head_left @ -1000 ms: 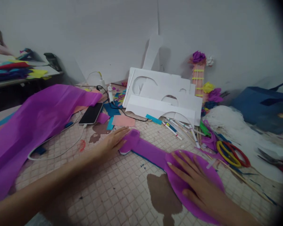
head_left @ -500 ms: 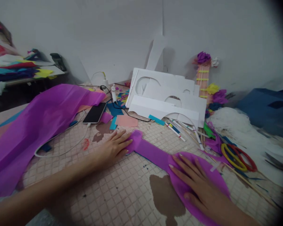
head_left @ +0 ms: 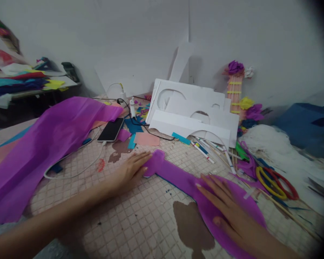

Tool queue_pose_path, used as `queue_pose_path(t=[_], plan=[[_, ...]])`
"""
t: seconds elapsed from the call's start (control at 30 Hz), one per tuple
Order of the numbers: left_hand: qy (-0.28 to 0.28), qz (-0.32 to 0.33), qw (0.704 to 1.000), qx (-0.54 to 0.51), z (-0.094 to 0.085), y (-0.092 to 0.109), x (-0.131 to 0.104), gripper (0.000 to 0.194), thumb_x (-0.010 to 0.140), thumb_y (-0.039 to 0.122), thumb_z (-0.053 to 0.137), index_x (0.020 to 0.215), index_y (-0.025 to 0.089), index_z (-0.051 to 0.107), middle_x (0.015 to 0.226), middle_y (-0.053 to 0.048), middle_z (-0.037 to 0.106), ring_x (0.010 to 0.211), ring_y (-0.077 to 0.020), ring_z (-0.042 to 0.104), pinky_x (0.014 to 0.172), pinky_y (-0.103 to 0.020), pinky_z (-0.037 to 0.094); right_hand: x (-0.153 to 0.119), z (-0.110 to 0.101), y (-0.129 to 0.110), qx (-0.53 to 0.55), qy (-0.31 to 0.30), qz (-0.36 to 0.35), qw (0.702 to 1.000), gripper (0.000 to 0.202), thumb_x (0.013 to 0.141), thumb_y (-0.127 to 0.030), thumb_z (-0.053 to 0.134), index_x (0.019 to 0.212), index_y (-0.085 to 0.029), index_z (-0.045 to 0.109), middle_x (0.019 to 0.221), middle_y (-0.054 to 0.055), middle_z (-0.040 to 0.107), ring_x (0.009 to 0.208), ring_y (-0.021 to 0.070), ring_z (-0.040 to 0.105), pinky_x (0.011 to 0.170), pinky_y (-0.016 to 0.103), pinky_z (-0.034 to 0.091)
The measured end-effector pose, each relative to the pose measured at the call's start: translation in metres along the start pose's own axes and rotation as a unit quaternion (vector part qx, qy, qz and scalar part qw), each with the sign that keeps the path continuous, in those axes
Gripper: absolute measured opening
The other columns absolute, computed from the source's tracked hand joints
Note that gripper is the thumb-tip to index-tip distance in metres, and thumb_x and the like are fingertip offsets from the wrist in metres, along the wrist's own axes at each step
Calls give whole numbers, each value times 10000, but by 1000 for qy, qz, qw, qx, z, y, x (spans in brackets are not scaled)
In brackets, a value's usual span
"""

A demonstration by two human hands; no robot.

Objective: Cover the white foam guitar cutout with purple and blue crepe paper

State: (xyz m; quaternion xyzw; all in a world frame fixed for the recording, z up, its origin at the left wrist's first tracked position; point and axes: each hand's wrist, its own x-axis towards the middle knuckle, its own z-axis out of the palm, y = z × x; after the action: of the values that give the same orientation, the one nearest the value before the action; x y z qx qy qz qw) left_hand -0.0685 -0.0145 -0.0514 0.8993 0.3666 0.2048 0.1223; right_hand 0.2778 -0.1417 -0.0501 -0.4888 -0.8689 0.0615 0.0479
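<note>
A purple shape [head_left: 175, 178] lies flat on the gridded table [head_left: 118, 223], with a small rounded head, a straight neck and a wide round body. Its lower edge shows a thin blue rim. My left hand [head_left: 131, 169] rests at the small head end, fingers extended and lying close together over its left edge. On the round body my right hand [head_left: 226, 205] lies flat, palm down, with its fingers spread. Neither hand grasps anything.
Purple tissue paper [head_left: 56, 126] drapes over the left side beside a phone [head_left: 110, 130] on a white cable. White cut-out boards [head_left: 189, 108] lean at the back. Scissors [head_left: 278, 183], sticks and white fibre [head_left: 272, 144] are at the right. A brown patch [head_left: 191, 226] marks the table.
The view has shifted slightly, so the scene sits a little further right. My left hand's fingers have drawn closer together at the head's left edge. My right hand stays on the round body.
</note>
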Motion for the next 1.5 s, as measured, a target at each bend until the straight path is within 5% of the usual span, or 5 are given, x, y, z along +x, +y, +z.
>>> queue_pose_path(t=[0.23,0.47,0.93,1.13,1.5], plan=[[114,-18,991,-62,3,-5,3,307,941,218,405,1165,150,604,1187,-102,663,1120,-208,603,1000,-382,468,81,-22,-34,198,94,4,976,262,966,-250,415,1177,-217,566,1110,92,610,1030,199,582,865,356,494],[115,-3,992,-56,2,-3,-2,279,922,185,452,1141,177,626,1141,-88,679,1089,-215,605,958,-398,488,154,-27,-38,277,91,-43,956,150,906,-141,490,886,-189,630,794,7,629,752,148,581,679,270,439],[7,47,998,40,1,0,-15,343,924,220,482,1257,224,566,1347,-84,566,1255,-264,492,1075,-527,357,155,8,-30,318,97,-52,942,193,918,-177,508,980,-220,686,844,31,620,783,156,592,690,279,459],[78,-101,984,-126,-8,-12,-1,287,911,252,483,1160,202,617,1146,-83,680,1037,-215,636,902,-379,522,152,15,-30,295,99,-80,947,192,913,-176,510,1018,-225,663,873,41,603,770,153,586,664,273,462],[-16,-235,929,-286,-14,-17,30,298,821,295,549,1082,164,605,835,-31,696,740,-157,656,639,-260,519,153,13,-28,331,100,-74,935,200,910,-158,497,996,-224,665,834,31,585,736,142,585,636,258,463]])
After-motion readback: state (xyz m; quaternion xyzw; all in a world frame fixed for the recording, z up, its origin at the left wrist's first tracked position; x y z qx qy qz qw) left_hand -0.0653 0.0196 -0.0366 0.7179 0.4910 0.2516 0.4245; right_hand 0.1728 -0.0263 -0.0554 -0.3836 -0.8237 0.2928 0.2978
